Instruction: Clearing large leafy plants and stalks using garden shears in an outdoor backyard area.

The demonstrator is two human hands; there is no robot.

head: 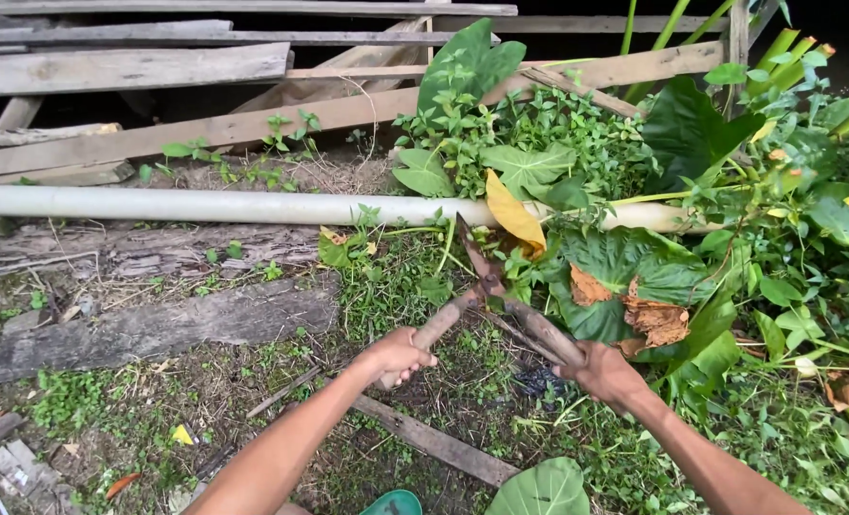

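A long pale grey pipe (pixel 205 205) lies across the ground from the left edge to the middle of the view, and everything else can be placed from it. Behind the pipe, weathered grey and tan wooden planks (pixel 129 69) are stacked at loose angles. At the pipe's right end a dense mass of broad green leaves (pixel 692 133) covers it, with one drooping yellow leaf (pixel 512 216) hanging right in front of it. On the near side of the pipe, to the left, a dark rotting flat timber (pixel 157 329) rests on patchy grass and soil. Also on the near side, below the yellow leaf, a pair of rusty long-handled garden shears (pixel 486 286) points up toward the pipe, its worn wooden handles spread into a V. The left hand (pixel 398 355) has its fingers wrapped tightly around the left handle, and the right hand (pixel 608 372) has its fingers curled shut around the right handle. Both bare forearms come up from the bottom edge.
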